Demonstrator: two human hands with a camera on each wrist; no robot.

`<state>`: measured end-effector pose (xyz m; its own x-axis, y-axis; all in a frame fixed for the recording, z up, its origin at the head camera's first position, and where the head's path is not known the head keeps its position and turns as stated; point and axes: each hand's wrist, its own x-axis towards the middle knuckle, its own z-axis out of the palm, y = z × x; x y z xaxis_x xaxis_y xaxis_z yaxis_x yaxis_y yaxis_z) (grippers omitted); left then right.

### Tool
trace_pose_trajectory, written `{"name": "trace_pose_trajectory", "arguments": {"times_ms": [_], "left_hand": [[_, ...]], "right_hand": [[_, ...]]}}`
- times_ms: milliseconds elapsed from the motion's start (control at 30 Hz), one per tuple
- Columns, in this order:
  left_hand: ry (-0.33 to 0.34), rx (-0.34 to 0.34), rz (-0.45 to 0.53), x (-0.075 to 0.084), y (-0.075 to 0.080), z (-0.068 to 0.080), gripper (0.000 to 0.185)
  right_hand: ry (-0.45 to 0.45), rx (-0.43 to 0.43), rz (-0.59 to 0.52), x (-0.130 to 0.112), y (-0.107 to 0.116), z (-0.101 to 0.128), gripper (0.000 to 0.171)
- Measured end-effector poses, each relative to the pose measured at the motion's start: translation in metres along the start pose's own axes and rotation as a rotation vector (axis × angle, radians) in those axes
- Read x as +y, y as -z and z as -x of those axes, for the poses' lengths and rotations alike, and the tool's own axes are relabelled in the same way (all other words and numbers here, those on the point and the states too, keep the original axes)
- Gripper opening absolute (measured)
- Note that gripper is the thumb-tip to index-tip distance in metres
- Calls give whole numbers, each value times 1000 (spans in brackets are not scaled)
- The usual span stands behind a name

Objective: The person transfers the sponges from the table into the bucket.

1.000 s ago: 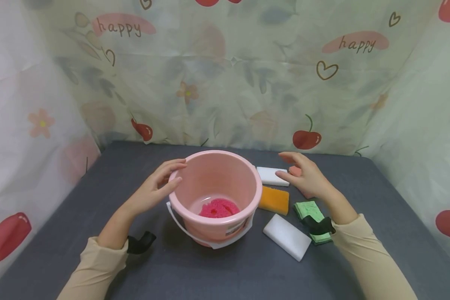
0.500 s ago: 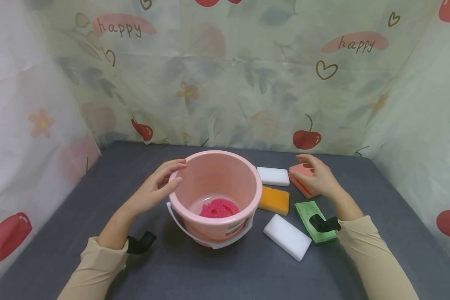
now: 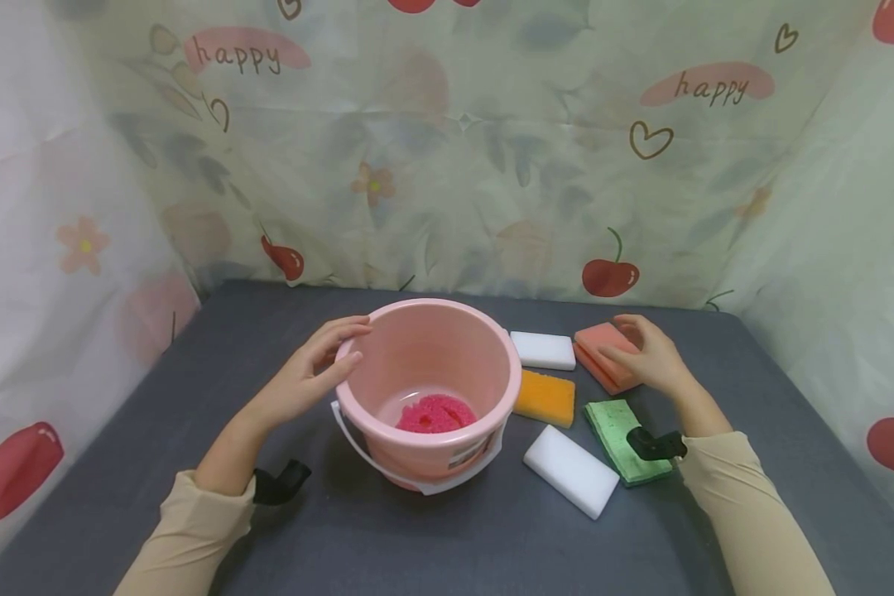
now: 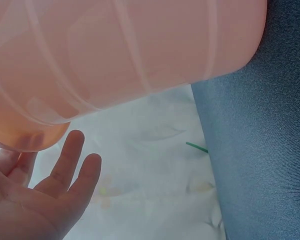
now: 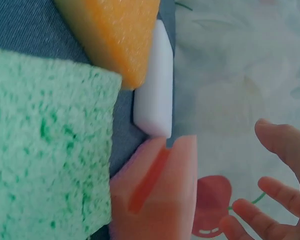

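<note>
A pink bucket (image 3: 428, 372) with a white handle stands on the dark table, and a crumpled bright pink sponge (image 3: 435, 414) lies on its bottom. My left hand (image 3: 309, 372) rests at the bucket's left rim, thumb and fingertips loosely spread over the edge. In the left wrist view, the bucket's ribbed wall (image 4: 130, 50) passes above the hand (image 4: 45, 195). At the right, my right hand (image 3: 651, 356) hovers over a coral sponge (image 3: 603, 352) with a groove, its fingers relaxed and parted. In the right wrist view, the hand (image 5: 275, 190) is apart from that sponge (image 5: 165, 200).
Right of the bucket lie a white sponge block (image 3: 542, 350), an orange sponge (image 3: 547, 399), a second white block (image 3: 570, 472) and a green sponge (image 3: 622, 439) under the right wrist. A patterned curtain (image 3: 447, 165) rises behind the table (image 3: 417, 546).
My right hand has moved right and slightly lower, from beside the white block to over the coral sponge, uncovering more of it. The left hand and bucket stay in place.
</note>
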<state>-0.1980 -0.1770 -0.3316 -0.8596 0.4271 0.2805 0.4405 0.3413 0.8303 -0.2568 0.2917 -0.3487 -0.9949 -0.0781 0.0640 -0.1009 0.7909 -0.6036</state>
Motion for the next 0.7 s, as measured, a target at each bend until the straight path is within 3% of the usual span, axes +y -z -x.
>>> {"name": "trace_pose_trajectory", "arguments": {"times_ms": [700], "left_hand": [[-4,4,-1,1,0,0,42]], "right_hand": [[-148,-83,79,24,-6,-2,93]]}}
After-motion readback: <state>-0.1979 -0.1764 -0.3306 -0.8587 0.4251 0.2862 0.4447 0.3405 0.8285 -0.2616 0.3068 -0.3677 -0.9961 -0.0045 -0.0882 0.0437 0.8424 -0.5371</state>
